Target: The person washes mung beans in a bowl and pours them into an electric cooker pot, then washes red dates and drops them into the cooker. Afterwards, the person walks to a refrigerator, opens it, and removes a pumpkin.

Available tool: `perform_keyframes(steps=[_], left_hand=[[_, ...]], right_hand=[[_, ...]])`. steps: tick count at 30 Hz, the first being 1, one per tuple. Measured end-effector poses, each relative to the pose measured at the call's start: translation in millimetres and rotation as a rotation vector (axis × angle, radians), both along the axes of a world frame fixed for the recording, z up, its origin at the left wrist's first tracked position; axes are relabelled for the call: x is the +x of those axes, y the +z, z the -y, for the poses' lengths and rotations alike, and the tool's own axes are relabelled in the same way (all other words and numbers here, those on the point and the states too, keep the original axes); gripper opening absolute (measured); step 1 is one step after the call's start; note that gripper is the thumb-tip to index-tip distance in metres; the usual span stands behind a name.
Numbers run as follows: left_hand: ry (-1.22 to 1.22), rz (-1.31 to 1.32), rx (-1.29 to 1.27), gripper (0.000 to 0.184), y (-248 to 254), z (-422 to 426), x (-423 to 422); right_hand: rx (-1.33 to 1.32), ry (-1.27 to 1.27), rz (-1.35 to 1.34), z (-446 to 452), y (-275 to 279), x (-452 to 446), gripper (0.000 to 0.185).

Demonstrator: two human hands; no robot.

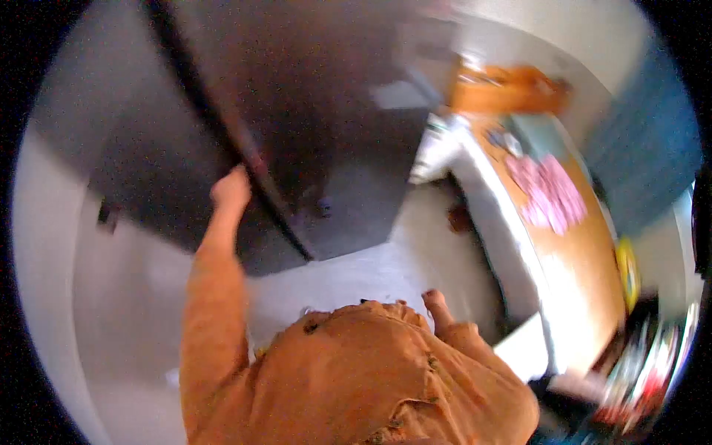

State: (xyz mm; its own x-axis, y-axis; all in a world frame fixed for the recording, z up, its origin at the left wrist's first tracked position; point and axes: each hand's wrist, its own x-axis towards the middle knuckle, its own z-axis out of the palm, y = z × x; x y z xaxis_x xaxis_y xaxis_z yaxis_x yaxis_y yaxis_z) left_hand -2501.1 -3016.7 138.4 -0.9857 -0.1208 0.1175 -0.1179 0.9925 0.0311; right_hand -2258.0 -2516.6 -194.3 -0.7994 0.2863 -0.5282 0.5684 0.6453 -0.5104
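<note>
A tall dark grey two-door unit [334, 96], a refrigerator or cabinet, fills the upper left, with a black vertical seam between its doors. My left hand [232, 190] reaches forward to this seam. Its fingers are curled at the edge of the left door [148, 141], and the fingertips are hidden in the dark gap. Close to my body on the right hangs my right hand [436, 301], small and blurred in front of the floor. It touches nothing I can see, and its fingers do not show clearly.
To the right stands a long wooden-topped table [578, 274] with a pink cloth [546, 194] and an orange box-like object [508, 90] at its far end. A blue curtain-like surface [649, 141] is beyond. Blurred colourful items [645, 378] crowd the lower right. Pale floor [337, 285] lies below.
</note>
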Motion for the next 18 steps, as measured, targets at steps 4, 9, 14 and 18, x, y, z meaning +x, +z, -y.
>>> perform_keyframes(steps=[4,9,14,18], left_hand=[[0.014,0.097,-0.131,0.036,-21.8,37.1,-32.2],[-0.05,0.112,-0.307,0.05,-36.2,62.0,-13.8],[-0.082,0.103,-0.368,0.049,-33.8,55.1,-10.1],[0.006,0.145,-0.37,0.049,-21.8,29.0,4.8]], right_hand=[[0.177,-0.141,0.048,-12.2,-35.3,8.8,0.026],[0.175,-0.405,-0.01,-18.6,-12.9,66.2,0.024],[0.124,-0.686,0.037,5.3,-12.1,138.9,0.023],[0.125,-0.859,0.076,44.6,-10.7,204.7,0.024]])
